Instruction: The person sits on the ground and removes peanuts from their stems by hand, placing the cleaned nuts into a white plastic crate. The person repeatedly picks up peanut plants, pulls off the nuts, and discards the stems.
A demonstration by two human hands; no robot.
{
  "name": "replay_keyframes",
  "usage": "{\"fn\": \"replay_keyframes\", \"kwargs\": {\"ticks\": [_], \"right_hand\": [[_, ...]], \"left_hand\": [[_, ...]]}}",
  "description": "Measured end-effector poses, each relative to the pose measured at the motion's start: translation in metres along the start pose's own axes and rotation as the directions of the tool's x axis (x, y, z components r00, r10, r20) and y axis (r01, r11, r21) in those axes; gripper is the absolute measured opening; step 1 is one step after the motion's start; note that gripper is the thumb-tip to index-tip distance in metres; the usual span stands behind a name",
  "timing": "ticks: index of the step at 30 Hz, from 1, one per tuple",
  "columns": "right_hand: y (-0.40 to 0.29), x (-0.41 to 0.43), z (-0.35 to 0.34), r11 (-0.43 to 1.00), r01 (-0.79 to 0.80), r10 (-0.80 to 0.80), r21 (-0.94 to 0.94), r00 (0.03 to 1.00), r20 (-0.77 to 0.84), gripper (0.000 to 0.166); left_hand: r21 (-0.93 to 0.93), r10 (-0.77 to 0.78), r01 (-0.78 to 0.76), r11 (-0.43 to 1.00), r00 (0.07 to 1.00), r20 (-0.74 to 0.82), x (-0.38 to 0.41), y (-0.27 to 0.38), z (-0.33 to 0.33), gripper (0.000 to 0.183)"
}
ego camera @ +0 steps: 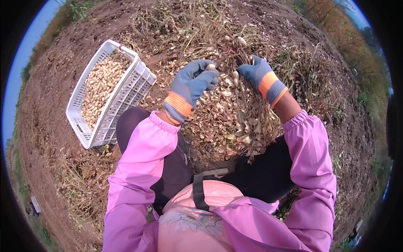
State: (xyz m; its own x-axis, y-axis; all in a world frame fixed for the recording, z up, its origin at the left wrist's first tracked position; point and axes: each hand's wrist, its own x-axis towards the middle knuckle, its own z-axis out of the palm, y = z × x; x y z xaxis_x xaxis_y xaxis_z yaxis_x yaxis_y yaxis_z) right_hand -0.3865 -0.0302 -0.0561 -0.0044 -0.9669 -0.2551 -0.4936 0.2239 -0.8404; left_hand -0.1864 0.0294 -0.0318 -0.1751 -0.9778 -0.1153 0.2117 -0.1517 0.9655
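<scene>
My left hand (195, 79), in a blue-grey work glove with an orange and grey cuff, is curled around an unshelled peanut (210, 67). To its right, my right hand (257, 73), gloved the same way, grips the dry stems of a peanut plant (241, 56). Another peanut pod (235, 78) hangs beside the right fingertips. Dried leaves (217, 116) and loose pods lie on the ground below both hands. The glove hides part of the stems in the right hand.
A white plastic crate (145, 82) holding many peanuts (104, 83) stands tilted at left, beside my left knee. Pulled plants (189, 23) lie ahead, and more dry vines (307, 71) lie at right. Brown soil (47, 113) surrounds them.
</scene>
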Motion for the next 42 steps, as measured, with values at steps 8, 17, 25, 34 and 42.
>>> {"fn": "replay_keyframes", "kwargs": {"ticks": [8,17,25,34,42], "right_hand": [[0.000,-0.003,0.024,0.983,0.108,-0.117,-0.149,0.992,-0.052,0.033],[-0.003,-0.008,0.027,0.991,0.103,-0.100,-0.089,0.994,0.042,0.030],[-0.032,-0.025,0.020,0.993,0.053,-0.068,0.104,0.987,0.143,0.029],[-0.016,-0.009,-0.004,0.938,0.041,-0.084,0.344,0.990,0.110,0.034],[-0.016,-0.012,-0.004,0.926,-0.041,-0.016,0.376,0.989,0.147,0.038]], "left_hand": [[0.060,-0.203,0.203,0.977,0.979,-0.003,0.003,-0.016,0.018,0.028],[0.047,-0.229,0.228,0.973,0.973,0.025,0.010,-0.026,0.011,0.024],[0.245,-0.110,0.089,0.966,0.991,0.076,0.008,-0.022,0.005,0.020],[0.005,-0.238,0.243,0.970,0.948,0.209,0.004,-0.012,-0.010,0.017],[0.036,-0.289,0.294,0.955,0.896,0.336,-0.003,-0.020,-0.001,0.023]]}}
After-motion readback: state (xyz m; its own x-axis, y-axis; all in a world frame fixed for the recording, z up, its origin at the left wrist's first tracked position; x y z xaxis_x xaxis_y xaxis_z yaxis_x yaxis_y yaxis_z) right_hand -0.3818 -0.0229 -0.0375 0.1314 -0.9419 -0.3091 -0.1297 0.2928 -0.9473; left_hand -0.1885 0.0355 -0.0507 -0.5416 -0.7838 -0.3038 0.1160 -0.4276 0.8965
